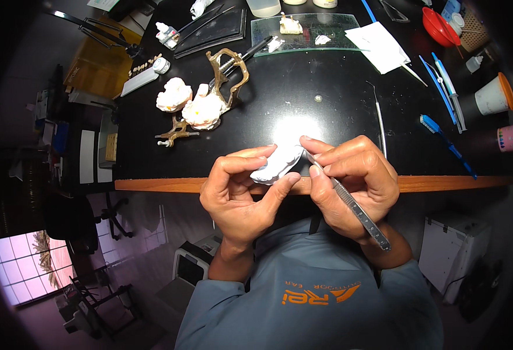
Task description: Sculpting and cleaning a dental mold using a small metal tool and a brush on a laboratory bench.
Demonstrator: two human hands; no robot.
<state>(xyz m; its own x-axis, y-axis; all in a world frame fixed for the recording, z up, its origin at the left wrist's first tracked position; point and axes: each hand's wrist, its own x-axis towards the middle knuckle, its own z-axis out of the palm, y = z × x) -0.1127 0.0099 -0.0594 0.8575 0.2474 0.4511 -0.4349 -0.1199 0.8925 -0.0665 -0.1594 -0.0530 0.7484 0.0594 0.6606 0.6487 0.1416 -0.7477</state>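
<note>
Over the wooden front edge of the bench, my left hand [237, 195] grips a white plaster dental model [275, 164] between thumb and fingers. Strong light washes out much of its surface. My right hand [361, 175] is closed in a pen grip on a flat metal scalpel handle [358, 211] with marks along it. Its tip end meets the right side of the model, and the blade itself is hidden by fingers and model. The right index fingertip also touches or nearly touches the model's upper right end; I cannot tell which.
Left on the black bench [303, 111] lies a brass-coloured articulator [239, 81] with pale dental casts [201, 111]. A glass slab [341, 41] at the back bears a small tooth model [290, 24]. Rightward are a dental probe [379, 119], blue toothbrush [449, 146], white tissue [376, 46] and orange-rimmed cup [492, 96].
</note>
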